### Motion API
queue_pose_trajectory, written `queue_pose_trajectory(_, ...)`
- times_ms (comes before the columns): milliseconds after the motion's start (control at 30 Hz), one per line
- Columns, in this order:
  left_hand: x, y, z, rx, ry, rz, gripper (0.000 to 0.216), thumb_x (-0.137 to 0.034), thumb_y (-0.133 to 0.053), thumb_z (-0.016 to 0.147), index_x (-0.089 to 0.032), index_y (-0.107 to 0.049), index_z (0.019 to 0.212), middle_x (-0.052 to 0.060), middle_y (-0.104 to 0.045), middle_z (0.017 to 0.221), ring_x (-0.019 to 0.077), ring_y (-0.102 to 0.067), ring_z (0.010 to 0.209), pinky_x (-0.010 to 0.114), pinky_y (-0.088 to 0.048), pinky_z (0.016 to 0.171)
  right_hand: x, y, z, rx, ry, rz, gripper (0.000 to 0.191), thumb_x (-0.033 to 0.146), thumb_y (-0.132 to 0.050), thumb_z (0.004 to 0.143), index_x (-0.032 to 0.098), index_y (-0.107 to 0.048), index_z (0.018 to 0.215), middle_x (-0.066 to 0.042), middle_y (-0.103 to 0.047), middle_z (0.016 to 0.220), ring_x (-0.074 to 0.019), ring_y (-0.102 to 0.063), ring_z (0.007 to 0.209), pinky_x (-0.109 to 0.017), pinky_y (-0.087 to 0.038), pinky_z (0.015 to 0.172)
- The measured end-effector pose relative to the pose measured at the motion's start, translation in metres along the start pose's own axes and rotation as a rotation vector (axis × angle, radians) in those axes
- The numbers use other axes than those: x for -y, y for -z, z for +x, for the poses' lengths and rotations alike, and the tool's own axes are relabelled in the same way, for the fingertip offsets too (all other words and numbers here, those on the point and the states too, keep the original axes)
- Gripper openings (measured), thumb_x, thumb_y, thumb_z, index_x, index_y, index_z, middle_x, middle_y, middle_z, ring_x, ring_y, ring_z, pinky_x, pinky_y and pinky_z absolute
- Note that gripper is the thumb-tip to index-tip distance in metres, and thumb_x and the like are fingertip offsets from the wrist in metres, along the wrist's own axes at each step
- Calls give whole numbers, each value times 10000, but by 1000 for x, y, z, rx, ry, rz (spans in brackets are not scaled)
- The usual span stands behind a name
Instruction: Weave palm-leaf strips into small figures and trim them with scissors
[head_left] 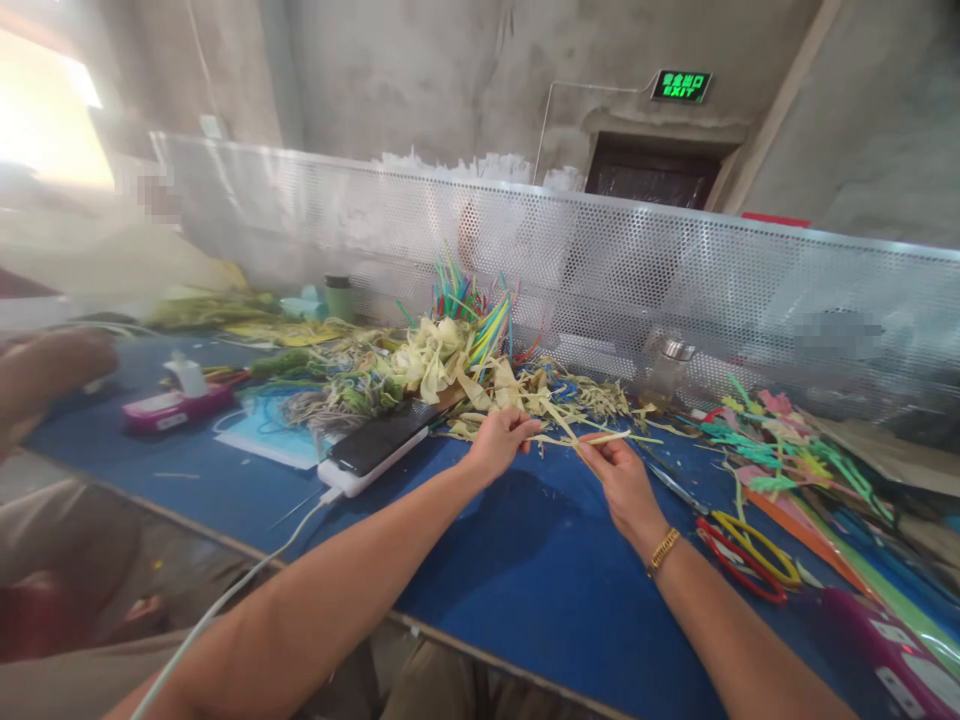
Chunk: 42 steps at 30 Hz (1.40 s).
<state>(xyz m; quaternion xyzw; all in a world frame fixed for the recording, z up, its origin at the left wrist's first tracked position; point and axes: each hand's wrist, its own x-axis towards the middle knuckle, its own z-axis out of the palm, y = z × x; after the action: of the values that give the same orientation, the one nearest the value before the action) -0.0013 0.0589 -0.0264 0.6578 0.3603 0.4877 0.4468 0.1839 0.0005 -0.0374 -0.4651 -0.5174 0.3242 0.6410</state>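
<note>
My left hand (501, 445) is closed in a pinch on one end of a narrow pale yellow-green strip (556, 440) above the table. My right hand (619, 478) grips the other end, where a thin pale stick-like piece (606, 437) shows between thumb and fingers. What the strip is made of I cannot tell. Just beyond both hands lies a heap of crumpled pale strips (517, 385). A phone on a white power bank (382, 445) lies left of my left hand. Red-and-yellow-handled scissors (739, 560) lie right of my right hand.
A perforated metal divider (480, 230) runs along the table's back edge. Coloured stems (480, 310) stand behind the heap, and a glass bottle (667, 370) is to the right. Colourful flower pieces (787, 450) lie farther right. Another person's hand (60, 365) is at left. A white cable (247, 580) crosses the table edge.
</note>
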Motion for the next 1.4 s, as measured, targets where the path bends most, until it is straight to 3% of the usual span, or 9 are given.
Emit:
queue_pose_trajectory(133,4,1,2,-160,-52,4,314,-379,-427,876,-165,-647,940,-11,-595,597,136,-524,570,243,-391,575,3,0,0,-50,-11,76,340,445,-783,617,206,-668,829,8,-656,721,-154,-582,704,-295,-450,705)
queue_pose_trajectory(233,1,1,0,-286,-153,104,270,-327,-488,856,-173,-650,1008,35,-656,807,153,-570,719,254,-420,658,4,-2,-2,-64,-45,113,335,473,-763,638,207,-672,820,1,-673,753,-166,-594,724,-306,-457,721)
queue_pose_trajectory(367,-12,1,-8,-158,-319,298,198,-349,-587,815,-195,-696,877,44,-671,873,184,-576,852,273,-416,749,6,-6,-6,-14,-69,85,335,486,-737,669,191,-683,819,-20,-678,759,-185,-592,734,-329,-459,734)
queue_pose_trajectory(433,-18,1,-13,-180,-354,333,205,-366,-583,821,-192,-692,826,36,-658,833,178,-562,831,265,-404,730,6,-8,-6,-24,-44,91,319,460,-748,663,191,-680,820,-15,-673,759,-177,-585,728,-326,-456,736)
queue_pose_trajectory(533,-20,-1,-18,-139,-287,278,351,-430,-482,873,-174,-666,718,4,-573,637,136,-501,633,240,-363,597,6,-7,-4,-113,9,129,295,410,-781,625,197,-667,794,9,-653,719,-153,-569,689,-307,-452,708)
queue_pose_trajectory(700,-10,-13,-20,197,-130,159,248,-401,-607,789,-172,-703,799,-4,-611,642,129,-513,599,240,-360,579,5,-7,-3,-109,-13,167,257,354,-797,609,203,-670,774,13,-666,693,-150,-593,668,-309,-458,710)
queue_pose_trajectory(867,-8,-24,-24,219,49,-218,453,-365,-737,678,-176,-638,1078,-17,-610,676,120,-511,616,237,-345,581,5,-11,-7,-28,-56,167,257,382,-790,621,208,-679,775,-18,-701,729,-189,-629,706,-346,-481,737)
queue_pose_trajectory(1000,-15,-25,-27,220,164,-393,451,-375,-775,639,-174,-660,1027,-9,-624,683,117,-536,647,236,-346,601,3,-13,-10,29,-73,138,260,404,-787,625,210,-693,770,-15,-695,726,-192,-622,711,-344,-477,735)
queue_pose_trajectory(1400,-15,-24,-24,163,260,-495,411,-330,-806,587,-167,-691,947,-21,-645,665,109,-567,639,225,-369,615,4,-11,-14,46,-89,-14,301,453,-759,642,198,-726,799,-40,-698,809,-200,-583,781,-320,-446,742)
